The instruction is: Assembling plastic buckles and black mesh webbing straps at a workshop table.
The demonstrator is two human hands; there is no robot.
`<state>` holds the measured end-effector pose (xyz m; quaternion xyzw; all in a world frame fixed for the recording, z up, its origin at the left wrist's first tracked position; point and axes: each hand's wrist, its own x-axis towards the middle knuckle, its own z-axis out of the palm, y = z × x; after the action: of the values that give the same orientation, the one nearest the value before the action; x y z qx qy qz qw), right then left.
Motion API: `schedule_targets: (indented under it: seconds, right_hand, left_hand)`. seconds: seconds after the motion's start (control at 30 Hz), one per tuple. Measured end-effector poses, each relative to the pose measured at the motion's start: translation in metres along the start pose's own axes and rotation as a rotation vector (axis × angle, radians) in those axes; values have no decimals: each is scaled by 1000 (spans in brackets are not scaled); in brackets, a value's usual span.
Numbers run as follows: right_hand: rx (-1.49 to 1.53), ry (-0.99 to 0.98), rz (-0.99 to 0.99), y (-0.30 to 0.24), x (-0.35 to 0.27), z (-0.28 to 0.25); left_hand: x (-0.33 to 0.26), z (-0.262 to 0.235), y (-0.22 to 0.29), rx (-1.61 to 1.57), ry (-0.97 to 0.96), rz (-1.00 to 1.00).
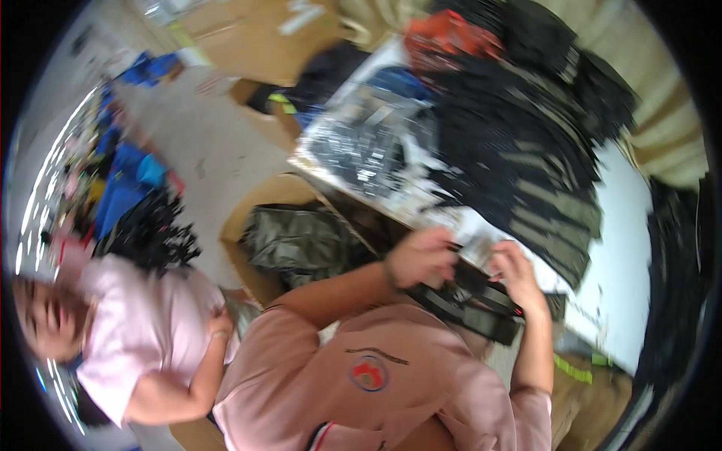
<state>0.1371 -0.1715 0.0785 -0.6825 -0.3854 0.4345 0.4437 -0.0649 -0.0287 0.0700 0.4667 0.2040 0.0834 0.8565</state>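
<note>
Two hands on one black strap (470,297), left hand (423,258) gripping it, right hand (517,276) pinching it, above white worktop (628,248), black pile (519,143) behind.

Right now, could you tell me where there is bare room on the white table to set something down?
The white table is bare on its right side, between the stack of black and olive pieces and the dark heap at the edge. The middle and left are crowded with clear bags of dark parts. Both hands, left hand and right hand, hold a black strap piece at the near edge.
</note>
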Motion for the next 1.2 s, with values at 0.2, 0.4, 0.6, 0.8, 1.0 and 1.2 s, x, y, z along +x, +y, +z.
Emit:
schedule_targets:
  seconds: [0.2,0.4,0.6,0.8,1.0,1.2]
  right_hand:
    - [-424,-408,53,58,-28,4]
    - [-751,524,-431,25,46,-16]
    - [-1009,453,-491,50,93,-8]
    - [-832,421,-483,45,72,-18]
    - [-468,98,-136,38,48,-47]
    - [-931,183,-204,63,59,-34]
  left_hand:
    - [-47,-121,-82,32,475,-118]
    - [-20,-91,-62,979,741,515]
    - [60,-41,-25,1365,302,787]
    - [124,-57,-17,1673,226,751]
    - [108,-54,16,1297,-375,29]
    - [95,-65,18,1034,-241,-303]
